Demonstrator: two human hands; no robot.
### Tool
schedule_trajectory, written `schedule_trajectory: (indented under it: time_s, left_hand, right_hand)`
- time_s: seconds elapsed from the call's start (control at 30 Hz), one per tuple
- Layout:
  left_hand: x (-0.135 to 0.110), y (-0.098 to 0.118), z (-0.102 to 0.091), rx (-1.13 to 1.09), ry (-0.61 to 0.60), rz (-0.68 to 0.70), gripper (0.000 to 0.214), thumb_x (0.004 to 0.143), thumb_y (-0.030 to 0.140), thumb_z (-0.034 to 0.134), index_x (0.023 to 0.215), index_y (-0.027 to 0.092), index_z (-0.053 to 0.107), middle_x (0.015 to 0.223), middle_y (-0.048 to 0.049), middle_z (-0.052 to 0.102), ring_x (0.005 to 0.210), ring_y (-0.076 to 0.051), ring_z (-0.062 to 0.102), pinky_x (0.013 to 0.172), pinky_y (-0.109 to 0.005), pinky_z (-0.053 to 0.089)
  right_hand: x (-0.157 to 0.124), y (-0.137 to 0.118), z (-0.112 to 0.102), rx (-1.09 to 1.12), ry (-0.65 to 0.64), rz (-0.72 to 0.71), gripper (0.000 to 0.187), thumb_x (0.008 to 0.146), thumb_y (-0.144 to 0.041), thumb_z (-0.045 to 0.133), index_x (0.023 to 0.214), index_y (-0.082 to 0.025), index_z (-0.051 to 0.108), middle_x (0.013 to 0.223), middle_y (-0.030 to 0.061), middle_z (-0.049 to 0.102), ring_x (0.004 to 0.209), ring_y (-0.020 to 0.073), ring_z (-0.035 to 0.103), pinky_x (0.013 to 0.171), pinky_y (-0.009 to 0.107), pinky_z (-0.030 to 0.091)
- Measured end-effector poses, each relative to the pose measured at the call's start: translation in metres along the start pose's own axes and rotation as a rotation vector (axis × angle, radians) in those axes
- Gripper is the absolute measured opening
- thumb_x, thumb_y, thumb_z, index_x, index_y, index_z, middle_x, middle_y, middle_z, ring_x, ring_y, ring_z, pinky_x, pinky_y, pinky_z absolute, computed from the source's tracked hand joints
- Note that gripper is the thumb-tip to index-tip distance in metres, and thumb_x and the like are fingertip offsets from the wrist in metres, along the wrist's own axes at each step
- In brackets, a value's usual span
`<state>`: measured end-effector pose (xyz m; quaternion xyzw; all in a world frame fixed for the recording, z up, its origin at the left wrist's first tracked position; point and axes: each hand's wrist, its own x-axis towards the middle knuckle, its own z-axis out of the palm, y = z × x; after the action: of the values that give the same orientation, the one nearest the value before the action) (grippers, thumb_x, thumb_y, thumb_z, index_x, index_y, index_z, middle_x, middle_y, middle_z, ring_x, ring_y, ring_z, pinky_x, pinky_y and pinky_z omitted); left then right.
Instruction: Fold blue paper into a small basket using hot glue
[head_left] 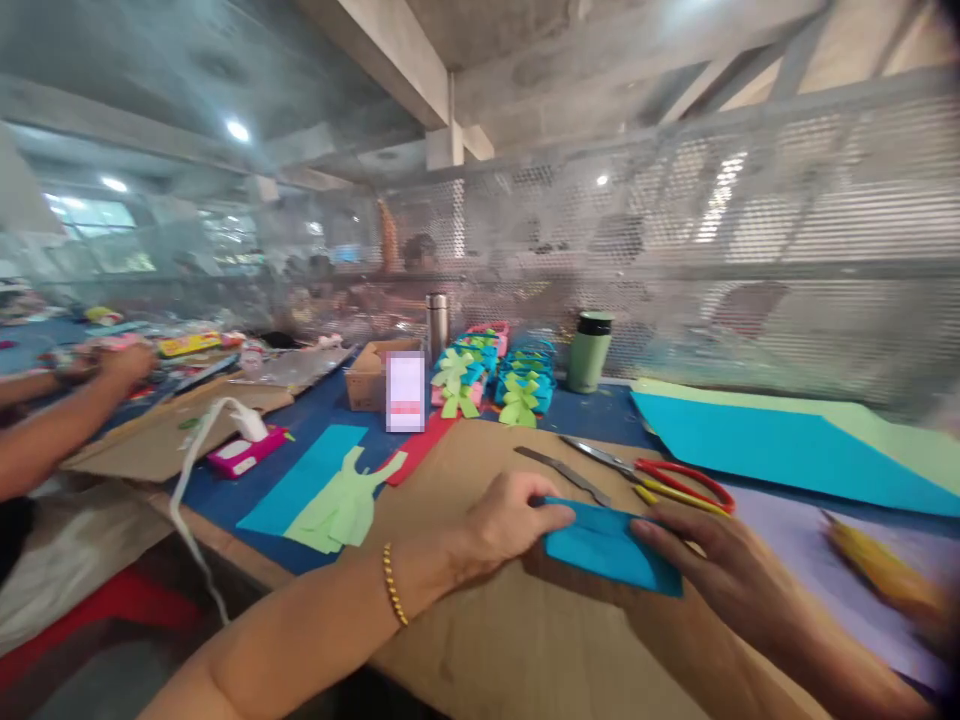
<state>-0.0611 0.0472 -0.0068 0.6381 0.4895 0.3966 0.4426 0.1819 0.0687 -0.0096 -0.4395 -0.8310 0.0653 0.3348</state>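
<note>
A folded blue foam piece (607,548) lies on the brown cardboard sheet (487,640) in front of me. My left hand (504,520) pinches its left end, fingers closed on it. My right hand (720,565) lies over its right end, fingers pressed flat on the piece. Just beyond it lie scissors with red and yellow handles (660,475) and a flat metal blade (562,473).
Stacks of green, blue and pink foam cut-outs (491,378) stand at the back, by a steel flask (436,325) and a green tumbler (589,350). Large blue and green foam sheets (787,445) lie right. A glue gun (244,435) sits left. Another person's arms (67,400) work at far left.
</note>
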Motion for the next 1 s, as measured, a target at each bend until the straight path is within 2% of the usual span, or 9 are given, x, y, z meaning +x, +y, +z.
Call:
schedule_trajectory:
  time_s: [0.13, 0.3, 0.4, 0.6, 0.77, 0.9, 1.0]
  left_hand:
    - [0.000, -0.001, 0.000, -0.035, -0.051, 0.018, 0.025, 0.074, 0.039, 0.064, 0.066, 0.018, 0.055, 0.064, 0.0035, 0.046, 0.063, -0.013, 0.041, 0.057, -0.026, 0.030]
    - [0.002, -0.005, -0.001, -0.066, -0.074, -0.006, 0.030, 0.072, 0.046, 0.064, 0.069, 0.017, 0.056, 0.065, 0.0032, 0.049, 0.062, -0.013, 0.043, 0.057, -0.026, 0.031]
    - [0.002, -0.003, -0.002, -0.079, -0.092, -0.005, 0.032, 0.073, 0.048, 0.064, 0.071, 0.017, 0.058, 0.066, 0.0031, 0.051, 0.063, -0.013, 0.044, 0.058, -0.026, 0.031]
    - [0.002, 0.003, -0.005, -0.109, -0.084, -0.034, 0.033, 0.073, 0.049, 0.064, 0.068, 0.017, 0.057, 0.062, 0.0038, 0.050, 0.059, -0.012, 0.043, 0.057, -0.025, 0.031]
    - [0.004, -0.002, -0.004, -0.083, -0.041, -0.034, 0.030, 0.071, 0.045, 0.066, 0.067, 0.016, 0.058, 0.063, 0.0036, 0.051, 0.060, -0.012, 0.043, 0.057, -0.025, 0.031]
    - [0.006, -0.005, -0.006, -0.060, -0.063, -0.034, 0.030, 0.071, 0.045, 0.066, 0.067, 0.017, 0.058, 0.061, 0.0035, 0.051, 0.057, -0.012, 0.044, 0.055, -0.025, 0.032]
    - [0.012, -0.006, -0.020, -0.034, -0.053, -0.001, 0.032, 0.073, 0.048, 0.066, 0.070, 0.016, 0.061, 0.062, 0.0026, 0.054, 0.058, -0.012, 0.046, 0.055, -0.025, 0.033]
  right_hand:
    - [0.000, -0.021, -0.006, 0.019, -0.176, 0.083, 0.052, 0.096, -0.057, 0.038, 0.061, -0.020, 0.047, 0.062, 0.0003, 0.053, 0.059, 0.0147, 0.048, 0.055, 0.028, 0.033]
    - [0.000, -0.019, -0.006, 0.131, -0.240, 0.205, 0.048, 0.092, -0.055, 0.045, 0.060, -0.021, 0.039, 0.059, -0.0038, 0.039, 0.056, 0.0116, 0.037, 0.052, 0.026, 0.026]
    - [0.000, -0.015, -0.006, 0.186, -0.220, 0.195, 0.045, 0.089, -0.053, 0.050, 0.060, -0.021, 0.039, 0.060, -0.0038, 0.039, 0.057, 0.0117, 0.037, 0.052, 0.026, 0.026]
    - [0.000, -0.012, -0.007, 0.122, -0.174, 0.200, 0.043, 0.090, -0.049, 0.052, 0.060, -0.020, 0.039, 0.061, -0.0028, 0.042, 0.060, 0.0126, 0.039, 0.053, 0.026, 0.025]
    - [0.000, -0.018, -0.008, 0.071, -0.153, 0.117, 0.042, 0.090, -0.045, 0.050, 0.060, -0.020, 0.037, 0.060, -0.0027, 0.042, 0.058, 0.0123, 0.039, 0.055, 0.027, 0.025]
    - [0.001, -0.022, -0.006, 0.113, -0.145, 0.173, 0.042, 0.087, -0.045, 0.054, 0.056, -0.020, 0.040, 0.055, -0.0030, 0.044, 0.054, 0.0117, 0.040, 0.052, 0.026, 0.025]
    - [0.002, -0.020, -0.009, 0.142, -0.072, 0.213, 0.046, 0.093, -0.050, 0.046, 0.058, -0.019, 0.050, 0.059, -0.0006, 0.053, 0.056, 0.0125, 0.048, 0.053, 0.025, 0.032]
